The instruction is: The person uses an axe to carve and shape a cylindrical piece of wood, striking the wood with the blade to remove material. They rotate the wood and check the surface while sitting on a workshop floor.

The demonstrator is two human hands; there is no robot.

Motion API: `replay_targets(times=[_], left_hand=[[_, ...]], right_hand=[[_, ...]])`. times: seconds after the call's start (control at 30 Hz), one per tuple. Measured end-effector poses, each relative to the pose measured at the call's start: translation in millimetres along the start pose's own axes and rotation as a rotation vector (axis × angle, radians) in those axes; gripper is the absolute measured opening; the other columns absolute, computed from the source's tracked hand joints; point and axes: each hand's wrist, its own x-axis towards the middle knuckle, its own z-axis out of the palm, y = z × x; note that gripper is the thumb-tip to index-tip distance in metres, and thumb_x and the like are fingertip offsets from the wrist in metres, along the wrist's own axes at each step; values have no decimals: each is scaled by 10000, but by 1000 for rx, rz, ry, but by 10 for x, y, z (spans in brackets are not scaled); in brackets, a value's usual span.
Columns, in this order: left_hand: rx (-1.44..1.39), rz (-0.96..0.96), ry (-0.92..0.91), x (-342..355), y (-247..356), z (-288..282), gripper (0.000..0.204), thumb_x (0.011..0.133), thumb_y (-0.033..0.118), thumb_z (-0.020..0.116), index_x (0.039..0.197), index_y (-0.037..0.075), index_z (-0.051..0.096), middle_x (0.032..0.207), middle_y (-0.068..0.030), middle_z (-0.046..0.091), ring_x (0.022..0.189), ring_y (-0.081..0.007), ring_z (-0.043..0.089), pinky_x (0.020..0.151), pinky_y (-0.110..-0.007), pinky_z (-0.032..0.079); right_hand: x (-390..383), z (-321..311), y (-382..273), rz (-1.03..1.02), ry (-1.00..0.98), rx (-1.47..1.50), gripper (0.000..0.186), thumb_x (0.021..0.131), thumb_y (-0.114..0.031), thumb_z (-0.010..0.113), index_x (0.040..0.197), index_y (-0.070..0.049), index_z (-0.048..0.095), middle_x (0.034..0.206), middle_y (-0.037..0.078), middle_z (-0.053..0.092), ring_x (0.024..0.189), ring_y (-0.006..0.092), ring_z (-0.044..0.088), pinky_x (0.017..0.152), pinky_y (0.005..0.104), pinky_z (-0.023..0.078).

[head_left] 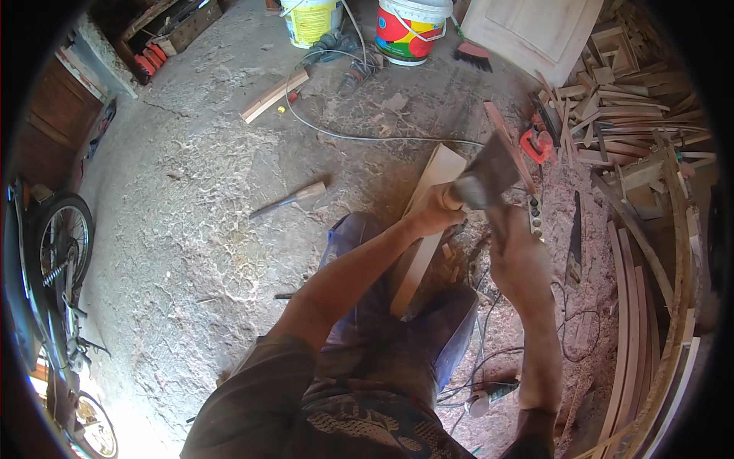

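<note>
My right hand (521,264) is wrapped round the handle of a mallet (493,168), whose dark blocky head is smeared by motion. That head is right beside my left hand (434,216), which is closed on what looks like a chisel (452,198). Only its pale wooden handle end shows clearly; its blade is mostly hidden. Beneath my left hand, a light wooden board (418,271) slants between my knees and away from me. Another chisel (294,199) with a wooden handle lies on the floor to the left.
A short wood piece (275,96) and a grey cable (359,138) lie ahead, before two buckets (313,23) (413,34). To the right are a red clamp-like tool (537,143), a handsaw (574,241), long strips (628,306) and piled offcuts (634,115). A motorcycle (53,260) stands left.
</note>
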Motion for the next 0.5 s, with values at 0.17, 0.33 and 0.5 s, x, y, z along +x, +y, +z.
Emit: replay_targets(times=[0.17, 0.33, 0.5], left_hand=[[-46, -12, -78, 43, 251, 284, 337, 756, 64, 757, 1080, 21, 675, 913, -32, 695, 819, -105, 617, 764, -288, 519], [96, -35, -84, -9, 157, 147, 286, 771, 83, 789, 1025, 55, 660, 903, -9, 671, 832, -79, 596, 772, -269, 494], [279, 247, 88, -45, -193, 280, 297, 777, 110, 758, 1053, 41, 671, 895, -31, 675, 818, -123, 598, 773, -294, 497]], right_hand=[[-29, 33, 365, 73, -175, -58, 348, 898, -137, 664, 1150, -25, 451, 803, 294, 667, 770, 518, 664, 658, 576, 527], [-20, -234, -251, 151, 212, 235, 354, 898, -84, 661, 1164, -47, 430, 735, 252, 659, 727, 479, 692, 616, 535, 549], [-90, 344, 361, 34, -210, -185, 376, 877, -75, 650, 1190, -33, 446, 821, 291, 681, 759, 514, 667, 680, 575, 538]])
